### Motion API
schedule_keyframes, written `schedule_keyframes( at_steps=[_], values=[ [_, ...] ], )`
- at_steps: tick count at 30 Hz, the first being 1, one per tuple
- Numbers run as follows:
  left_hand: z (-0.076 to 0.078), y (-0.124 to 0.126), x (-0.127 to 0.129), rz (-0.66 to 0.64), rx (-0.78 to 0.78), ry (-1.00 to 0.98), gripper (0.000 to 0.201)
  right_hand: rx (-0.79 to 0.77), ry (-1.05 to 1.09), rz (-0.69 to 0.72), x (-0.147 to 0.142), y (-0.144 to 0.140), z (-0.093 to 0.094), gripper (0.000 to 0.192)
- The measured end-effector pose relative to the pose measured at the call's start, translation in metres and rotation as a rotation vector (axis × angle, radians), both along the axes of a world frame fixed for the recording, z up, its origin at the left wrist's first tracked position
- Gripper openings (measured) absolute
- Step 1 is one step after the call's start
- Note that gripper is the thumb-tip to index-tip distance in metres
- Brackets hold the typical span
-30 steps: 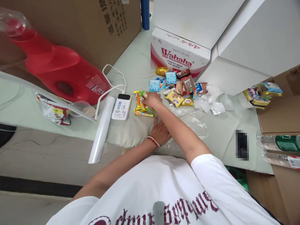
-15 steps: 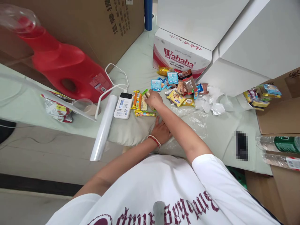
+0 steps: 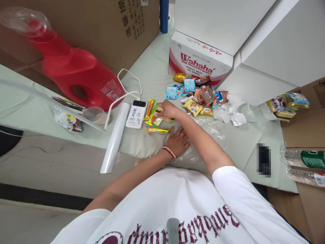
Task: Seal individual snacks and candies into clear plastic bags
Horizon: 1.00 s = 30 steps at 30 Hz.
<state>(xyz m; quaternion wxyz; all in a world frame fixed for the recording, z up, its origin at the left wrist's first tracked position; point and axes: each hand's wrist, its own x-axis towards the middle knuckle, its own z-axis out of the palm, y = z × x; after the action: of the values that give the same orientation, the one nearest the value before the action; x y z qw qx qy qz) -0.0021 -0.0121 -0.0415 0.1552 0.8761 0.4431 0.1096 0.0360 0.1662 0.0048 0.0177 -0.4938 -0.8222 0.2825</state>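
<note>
My right hand [image 3: 167,110] is closed at the small group of packaged snacks, its fingers gripping a green-and-brown snack packet [image 3: 166,119] that partly hides beneath them. Against it lie orange-and-yellow wrapped bars [image 3: 149,109], one of them tilted. Just below, a yellow snack stick packet [image 3: 157,130] lies flat. My left hand [image 3: 178,139], wearing a beaded bracelet at the wrist, rests palm down with spread fingers on the light green sheet and thin clear plastic [image 3: 195,154], under my right forearm.
A pile of mixed snacks [image 3: 194,106] lies before the Wahaba-like printed carton [image 3: 200,57]. Crumpled white wrappers [image 3: 237,118] are right of it. A white power bank [image 3: 136,114] with cable, a clear film roll [image 3: 115,139] and a large red bottle [image 3: 83,74] stand or lie left.
My right hand has shifted the packets beneath it, and the orange-and-yellow bars now lie apart and at an angle. My left hand stays flat in place. The camera view has drifted slightly.
</note>
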Motion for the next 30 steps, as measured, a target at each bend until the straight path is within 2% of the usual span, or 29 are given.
schedule_keyframes(
  at_steps=[5, 7, 9, 11, 13, 15, 17, 20, 22, 25, 28, 30],
  values=[
    [0.000, 0.000, 0.000, 0.001, 0.018, 0.012, 0.058, 0.057, 0.138, -0.099, 0.037, -0.009, 0.008, 0.032],
    [0.001, 0.000, 0.000, -0.002, 0.024, 0.006, 0.059, 0.062, 0.069, -0.197, 0.062, -0.014, 0.017, 0.030],
    [0.001, 0.000, 0.000, -0.006, 0.024, -0.003, 0.058, 0.023, -0.089, -0.304, 0.087, -0.019, 0.030, 0.031],
    [0.001, 0.000, 0.000, -0.008, 0.022, -0.009, 0.058, -0.008, -0.222, -0.316, 0.107, -0.024, 0.044, 0.034],
    [0.000, 0.000, 0.000, -0.003, 0.018, -0.010, 0.058, 0.042, -0.271, -0.211, 0.118, -0.025, 0.056, 0.035],
    [-0.001, 0.000, 0.000, -0.001, 0.016, -0.007, 0.059, 0.122, -0.283, -0.060, 0.116, -0.023, 0.063, 0.036],
    [-0.002, 0.000, 0.000, -0.002, 0.017, -0.002, 0.059, 0.133, -0.289, 0.123, 0.104, -0.019, 0.062, 0.037],
    [-0.002, 0.000, 0.000, -0.002, 0.017, 0.006, 0.059, 0.059, -0.293, 0.358, 0.082, -0.012, 0.048, 0.037],
    [-0.002, 0.000, 0.000, 0.003, 0.017, 0.006, 0.059, 0.050, -0.310, 0.382, 0.073, -0.008, 0.039, 0.048],
    [-0.002, 0.000, -0.001, -0.002, 0.021, -0.003, 0.059, 0.053, -0.386, 0.312, 0.074, -0.007, 0.034, 0.063],
    [-0.002, 0.000, -0.001, -0.005, 0.013, -0.009, 0.059, 0.054, -0.504, 0.322, 0.084, -0.014, 0.040, 0.052],
    [-0.001, 0.000, -0.001, 0.002, 0.000, -0.008, 0.059, 0.092, -0.494, 0.351, 0.087, -0.022, 0.044, 0.043]
  ],
)
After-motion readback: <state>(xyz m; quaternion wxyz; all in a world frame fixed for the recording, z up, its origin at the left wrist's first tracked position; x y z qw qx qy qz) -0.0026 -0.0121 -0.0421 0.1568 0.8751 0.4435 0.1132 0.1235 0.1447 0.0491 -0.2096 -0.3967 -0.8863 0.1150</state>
